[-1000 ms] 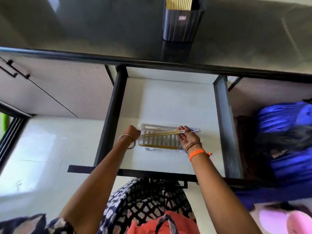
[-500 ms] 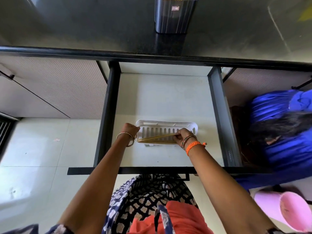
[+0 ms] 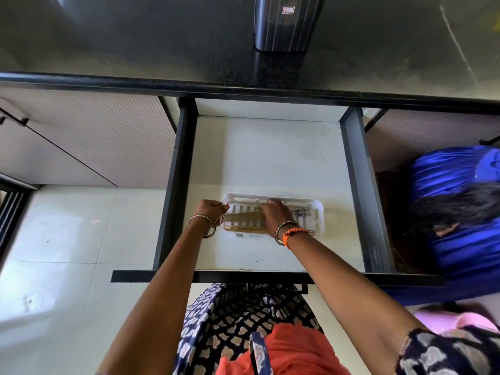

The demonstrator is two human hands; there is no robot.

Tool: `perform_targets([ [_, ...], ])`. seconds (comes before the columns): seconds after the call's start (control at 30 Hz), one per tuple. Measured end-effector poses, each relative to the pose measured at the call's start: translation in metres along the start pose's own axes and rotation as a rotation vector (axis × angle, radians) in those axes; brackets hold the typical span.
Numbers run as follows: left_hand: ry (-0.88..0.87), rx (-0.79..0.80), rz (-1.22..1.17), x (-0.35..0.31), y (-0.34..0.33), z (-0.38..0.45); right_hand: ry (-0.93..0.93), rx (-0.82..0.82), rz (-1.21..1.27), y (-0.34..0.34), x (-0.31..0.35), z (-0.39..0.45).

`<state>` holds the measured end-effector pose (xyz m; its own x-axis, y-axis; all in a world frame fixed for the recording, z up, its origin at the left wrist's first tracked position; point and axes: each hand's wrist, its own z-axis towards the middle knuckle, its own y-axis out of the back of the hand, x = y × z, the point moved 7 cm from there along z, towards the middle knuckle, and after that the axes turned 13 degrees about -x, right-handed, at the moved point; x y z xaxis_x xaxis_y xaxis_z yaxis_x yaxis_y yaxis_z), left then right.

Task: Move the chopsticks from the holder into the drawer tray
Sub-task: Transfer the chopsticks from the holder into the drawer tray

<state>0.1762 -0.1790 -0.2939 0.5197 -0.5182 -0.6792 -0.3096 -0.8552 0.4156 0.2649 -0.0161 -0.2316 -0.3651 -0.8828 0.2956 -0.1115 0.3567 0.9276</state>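
A white slotted plastic tray lies on the pale floor of an open dark-framed drawer, toward its near half. Inside the tray several tan wooden chopsticks lie lengthwise, running from 9 o'clock to 3 o'clock; their patterned ends show at the 3 o'clock side of the right hand.

The left hand, with a thin metal bangle at the wrist, has its grip clenched on the tray's rim at the tray's 9 o'clock end. The right hand, with bangles and an orange braided band at the wrist, lies palm-down across the middle of the tray, fingers curled over the chopsticks and touching them. Whether that grip is grasping the sticks or only pressing on them I cannot tell, as the hand hides the contact.

At 12 o'clock from the drawer, on the dark glossy stone worktop, stands a black ribbed holder with a small label; its top is cut off by the frame edge, so its contents are out of sight. At 3 o'clock of the drawer a bundle of bright blue cloth fills the space, and a pink plastic object sits at 5 o'clock. White floor tiles spread at 8 o'clock.
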Motion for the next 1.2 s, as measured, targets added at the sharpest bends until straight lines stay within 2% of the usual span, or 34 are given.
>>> perform_targets([
  [0.27, 0.054, -0.031, -0.03, -0.001, 0.003, -0.007, 0.05, 0.145, -0.068, -0.002, 0.006, -0.016],
  [0.37, 0.036, -0.022, 0.006, -0.018, 0.006, -0.019, 0.069, 0.096, -0.036, 0.023, 0.014, -0.012],
  [0.43, -0.002, -0.102, -0.006, -0.044, 0.014, -0.023, 0.104, 0.019, 0.011, 0.056, 0.021, -0.004],
  [0.53, -0.109, -0.196, -0.231, -0.122, 0.031, -0.031, 0.081, -0.147, 0.196, 0.13, 0.016, 0.017],
  [0.6, -0.185, -0.183, -0.408, -0.181, 0.039, -0.031, 0.049, -0.271, 0.331, 0.184, 0.002, 0.041],
  [0.67, -0.323, -0.129, -0.5, -0.252, 0.045, -0.032, 0.039, -0.402, 0.357, 0.243, -0.014, 0.078],
  [0.77, -0.517, -0.108, -0.502, -0.353, 0.055, -0.034, 0.009, -0.624, 0.379, 0.33, -0.031, 0.142],
  [0.9, -0.758, -0.222, -0.357, -0.451, 0.059, -0.023, -0.059, -0.822, 0.411, 0.405, -0.047, 0.229],
  [0.97, -0.808, -0.217, -0.291, -0.478, 0.048, -0.016, -0.083, -0.803, 0.428, 0.418, -0.047, 0.268],
  [1.07, -0.741, -0.069, -0.315, -0.497, 0.018, 0.001, -0.126, -0.674, 0.462, 0.413, -0.046, 0.32],
  [1.2, -0.69, -0.066, -0.339, -0.499, -0.002, 0.025, -0.139, -0.565, 0.573, 0.395, -0.041, 0.366],
])
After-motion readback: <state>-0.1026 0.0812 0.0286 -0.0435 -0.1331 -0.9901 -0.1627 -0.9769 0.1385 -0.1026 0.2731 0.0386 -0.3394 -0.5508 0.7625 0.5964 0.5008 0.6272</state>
